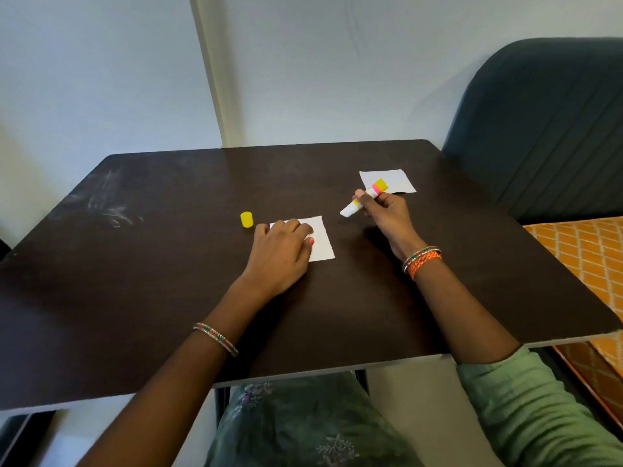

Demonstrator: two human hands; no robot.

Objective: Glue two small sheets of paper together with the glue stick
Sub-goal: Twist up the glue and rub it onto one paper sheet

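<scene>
One small white sheet (322,239) lies near the middle of the dark table (168,264), and my left hand (281,252) rests flat on its left part, pinning it down. A second white sheet (397,178) lies further back to the right. My right hand (384,214) holds the uncapped glue stick (364,198) tilted in the air, its white tip pointing down-left, to the right of the near sheet and apart from it. The yellow cap (246,219) stands on the table just left of my left hand.
A dark blue padded chair back (546,123) stands behind the table's right corner. An orange patterned cloth (586,251) lies to the right of the table. A pale wall runs behind. Light scuff marks (114,210) show on the table's left side.
</scene>
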